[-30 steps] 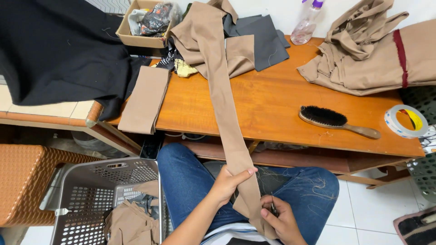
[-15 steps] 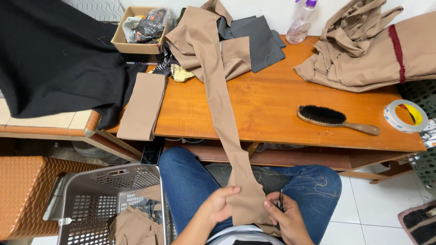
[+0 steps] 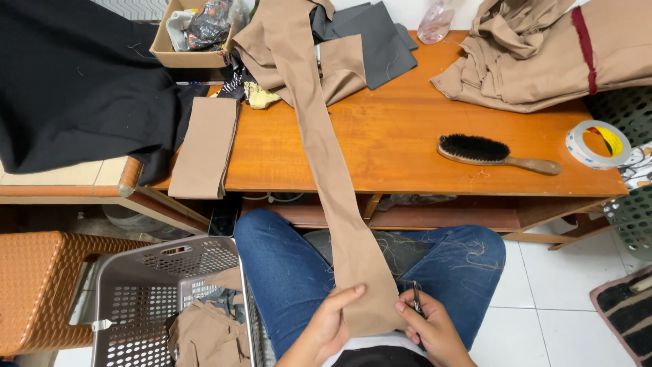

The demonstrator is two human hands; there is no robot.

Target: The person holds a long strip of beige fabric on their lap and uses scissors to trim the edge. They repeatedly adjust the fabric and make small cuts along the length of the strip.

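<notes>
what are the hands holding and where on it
Both hands hold the long tan fabric strip at its near end over the lap: left hand on its left edge, right hand on its right edge, also gripping a small dark tool.

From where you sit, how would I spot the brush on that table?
Look at the orange wooden table and go to its right half, near the front edge. The brush lies flat there, between the long tan strip and the tape roll. It is the only hard tool among the cloth: black bristles and a plain wooden handle pointing right.
</notes>
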